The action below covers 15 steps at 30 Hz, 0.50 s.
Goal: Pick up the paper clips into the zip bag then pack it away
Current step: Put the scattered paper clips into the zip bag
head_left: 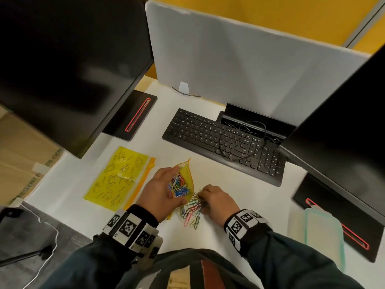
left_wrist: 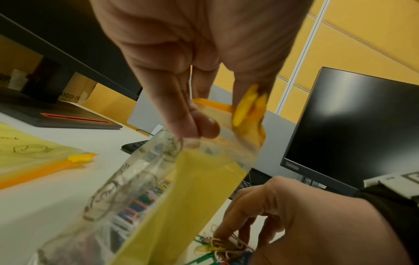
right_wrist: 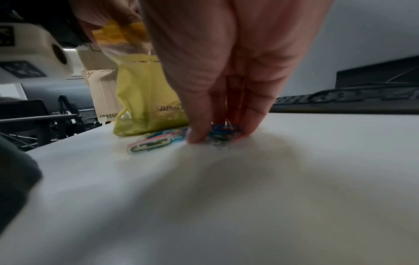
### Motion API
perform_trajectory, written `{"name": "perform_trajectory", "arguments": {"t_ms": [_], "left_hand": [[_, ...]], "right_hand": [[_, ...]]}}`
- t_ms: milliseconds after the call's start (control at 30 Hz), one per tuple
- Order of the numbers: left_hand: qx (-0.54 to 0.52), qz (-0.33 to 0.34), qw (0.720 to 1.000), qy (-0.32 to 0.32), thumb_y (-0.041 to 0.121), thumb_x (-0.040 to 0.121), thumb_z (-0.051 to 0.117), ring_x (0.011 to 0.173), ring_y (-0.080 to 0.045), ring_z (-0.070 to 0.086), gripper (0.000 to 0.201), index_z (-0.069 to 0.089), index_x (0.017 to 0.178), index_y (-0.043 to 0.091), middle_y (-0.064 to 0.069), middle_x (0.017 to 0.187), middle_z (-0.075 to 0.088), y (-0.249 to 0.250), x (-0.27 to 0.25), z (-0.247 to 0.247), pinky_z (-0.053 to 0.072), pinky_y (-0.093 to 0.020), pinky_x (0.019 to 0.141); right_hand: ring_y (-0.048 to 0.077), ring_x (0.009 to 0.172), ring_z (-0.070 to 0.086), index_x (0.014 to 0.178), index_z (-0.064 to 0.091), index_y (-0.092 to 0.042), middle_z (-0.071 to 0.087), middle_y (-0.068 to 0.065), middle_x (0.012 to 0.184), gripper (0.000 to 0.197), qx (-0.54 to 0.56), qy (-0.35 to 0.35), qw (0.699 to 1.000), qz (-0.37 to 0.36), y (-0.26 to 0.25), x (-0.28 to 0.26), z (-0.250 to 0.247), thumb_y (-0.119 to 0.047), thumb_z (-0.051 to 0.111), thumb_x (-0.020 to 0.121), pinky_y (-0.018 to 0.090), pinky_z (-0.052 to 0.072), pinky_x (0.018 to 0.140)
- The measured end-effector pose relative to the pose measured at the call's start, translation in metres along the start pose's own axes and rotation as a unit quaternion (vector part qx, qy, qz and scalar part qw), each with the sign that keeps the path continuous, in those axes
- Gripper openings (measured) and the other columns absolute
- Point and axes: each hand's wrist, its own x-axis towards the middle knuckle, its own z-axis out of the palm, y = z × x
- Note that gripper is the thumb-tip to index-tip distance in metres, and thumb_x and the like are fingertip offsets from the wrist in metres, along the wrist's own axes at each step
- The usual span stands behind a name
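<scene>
L hand [head_left: 160,188] holds the small yellow zip bag [head_left: 184,180] at its mouth, thumb and fingers pinching the rim so it stays spread; a good load of coloured clips already sits inside. R hand [head_left: 216,200] is down on the white desk [head_left: 239,184] just right of the bag, fingertips [right_wrist: 197,136] closed narrow round a bunch from the loose paper clips [head_left: 191,213] – the rest of the pile lies near-side of the bag, touching its lower edge.

To do this step well, I'd say: keep the bag mouth wide and tilted toward the R hand, drag clips into a tight cluster before lifting, and carry them low and straight over the rim so none drop. They tangle, so a bunch may trail stragglers – lift slowly. Probably several more grabs needed before zipping.

A second, bigger yellow zip pouch [head_left: 118,178] w/ cartoon print lies flat to the left, well apart; keyboard [head_left: 223,142] at the far side.

Hard to make out: how many clips the R hand actually has – wrist view is blurred, fingers cover them. The bag's bottom is hidden behind the L palm in the head view. Slider position unclear too.
</scene>
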Motion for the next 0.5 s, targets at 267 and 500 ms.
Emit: {"name": "perform_trajectory", "arguments": {"t_ms": [267, 500], "left_hand": [[0.007, 0.002, 1.0, -0.005, 0.021, 0.064, 0.08, 0.074, -0.01, 0.045, 0.081, 0.039, 0.134, 0.02, -0.001, 0.13, 0.044, 0.0, 0.001, 0.0, 0.034, -0.002, 0.064], [-0.003, -0.001, 1.0, -0.009, 0.021, 0.064, 0.08, 0.076, -0.009, 0.045, 0.082, 0.037, 0.135, 0.021, 0.001, 0.131, 0.043, 0.0, 0.001, 0.001, 0.036, -0.008, 0.069]], "right_hand": [[0.029, 0.103, 0.056, 0.107, 0.06, -0.009, 0.062, 0.011, 0.108, 0.022, 0.055, 0.064, 0.995, 0.052, 0.005, -0.003, 0.011, -0.011, 0.047, 0.09, 0.035, 0.047, 0.085], [0.012, 0.058, 0.054, 0.073, 0.061, -0.018, 0.061, -0.002, 0.068, 0.016, 0.261, 0.16, 0.936, 0.176, 0.016, -0.021, -0.007, -0.003, 0.061, 0.081, 0.014, 0.042, 0.056]]}}
